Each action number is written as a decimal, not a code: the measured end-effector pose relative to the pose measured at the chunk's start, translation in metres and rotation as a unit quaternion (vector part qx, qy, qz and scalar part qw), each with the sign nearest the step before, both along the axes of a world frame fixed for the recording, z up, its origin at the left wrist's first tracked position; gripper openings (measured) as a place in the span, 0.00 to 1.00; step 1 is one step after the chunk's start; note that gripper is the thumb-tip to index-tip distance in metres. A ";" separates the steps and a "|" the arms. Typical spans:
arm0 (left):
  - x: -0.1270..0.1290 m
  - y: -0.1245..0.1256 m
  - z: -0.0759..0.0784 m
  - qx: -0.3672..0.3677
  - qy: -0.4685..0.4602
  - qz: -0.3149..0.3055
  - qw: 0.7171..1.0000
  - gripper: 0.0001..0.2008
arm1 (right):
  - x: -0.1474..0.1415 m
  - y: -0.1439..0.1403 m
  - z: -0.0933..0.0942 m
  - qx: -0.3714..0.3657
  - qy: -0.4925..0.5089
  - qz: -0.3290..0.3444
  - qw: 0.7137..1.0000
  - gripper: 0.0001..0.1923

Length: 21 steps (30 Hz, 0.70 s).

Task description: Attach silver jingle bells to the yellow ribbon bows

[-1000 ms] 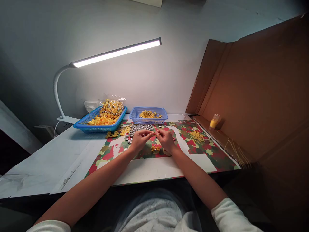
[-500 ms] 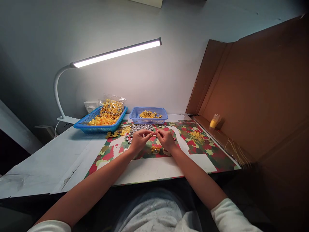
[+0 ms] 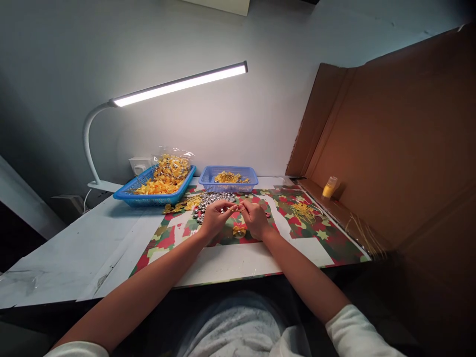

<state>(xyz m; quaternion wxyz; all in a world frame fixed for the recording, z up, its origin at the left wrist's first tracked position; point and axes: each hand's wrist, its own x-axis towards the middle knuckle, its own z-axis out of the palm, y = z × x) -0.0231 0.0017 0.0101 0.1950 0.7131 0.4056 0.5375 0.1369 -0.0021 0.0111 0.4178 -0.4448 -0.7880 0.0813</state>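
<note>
My left hand (image 3: pixel 216 217) and my right hand (image 3: pixel 256 218) meet above the patterned mat, fingertips pinched on a thin yellow cord (image 3: pixel 237 209). A small loop of it shows between them. Below hangs or lies a yellow ribbon bow (image 3: pixel 239 231) with a shiny round piece at its middle; whether it touches the mat I cannot tell. Just behind my left hand spreads a pile of silver bells (image 3: pixel 217 199), partly hidden by my fingers. Several yellow ribbon bows (image 3: pixel 191 203) lie left of the pile.
At the back left, a blue basket (image 3: pixel 154 199) is heaped with yellow bows and bells. A smaller blue basket (image 3: pixel 228 187) holds yellow corded pieces. Loose yellow cords (image 3: pixel 303 211) lie on the right. A lamp (image 3: pixel 182 84) reaches overhead; cardboard (image 3: pixel 386 139) walls the right side, beside a yellow bottle (image 3: pixel 329 187).
Between my fingertips the cord loop shows wider than before. Both hands stay almost in place, and the bow below them has hardly moved.
</note>
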 end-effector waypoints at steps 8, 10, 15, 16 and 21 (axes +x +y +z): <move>-0.001 0.001 -0.001 0.003 -0.013 0.010 1.000 0.13 | -0.003 0.001 -0.002 -0.012 0.015 -0.003 1.000 0.14; 0.000 0.000 0.000 0.007 -0.012 0.012 1.000 0.13 | -0.003 0.000 -0.002 -0.019 0.030 0.003 0.999 0.14; 0.001 -0.002 0.002 0.026 -0.010 0.022 0.999 0.13 | -0.002 -0.001 0.000 -0.026 0.037 0.018 0.999 0.14; 0.001 -0.002 0.002 0.030 -0.009 0.023 0.999 0.13 | -0.001 0.000 0.001 -0.027 0.035 0.018 0.999 0.14; 0.001 -0.003 0.001 0.027 -0.002 0.024 0.999 0.12 | 0.000 -0.001 0.003 -0.027 0.028 0.016 0.999 0.12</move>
